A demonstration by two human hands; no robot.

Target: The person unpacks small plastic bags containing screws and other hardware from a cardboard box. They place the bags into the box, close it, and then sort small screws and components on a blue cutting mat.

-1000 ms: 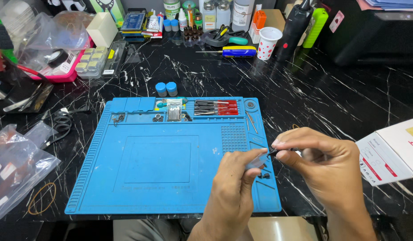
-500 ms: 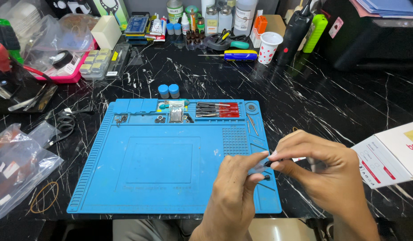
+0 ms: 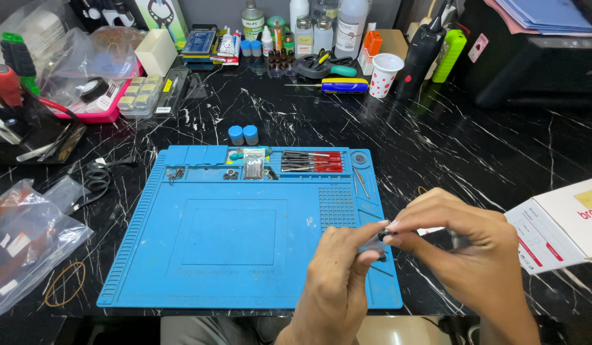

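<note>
Since the earlier frames our two hands have drawn closer together and lifted a little over the lower right corner of the blue silicone work mat (image 3: 181,255). A second ago the fingertips stood slightly apart; now they meet around one small dark part (image 3: 383,235), pinched between them just above the mat's right edge, at about four o'clock from the mat's middle.

Our left hand (image 3: 337,275) comes up from six o'clock with thumb and forefinger closed narrowly on the near end of the part. Our right hand (image 3: 465,246) arrives from four o'clock, fingers curled, its tips closed on the far end. Both grips are tight pinches; how much of the part each holds we cannot tell, as the fingers hide most of it.

We judge from the closing-up that the hands have gone from lining the piece up to working it between the fingertips, so it wants a steady hold. It is tiny and could slip down onto the mat.

At twelve o'clock on the mat lies a red rack of screwdriver bits (image 3: 312,161), with two blue caps (image 3: 243,135) just beyond the mat's top edge. A white box (image 3: 564,230) sits at three o'clock, near the right hand, and a spotted paper cup (image 3: 385,74) stands far off at one o'clock.
</note>
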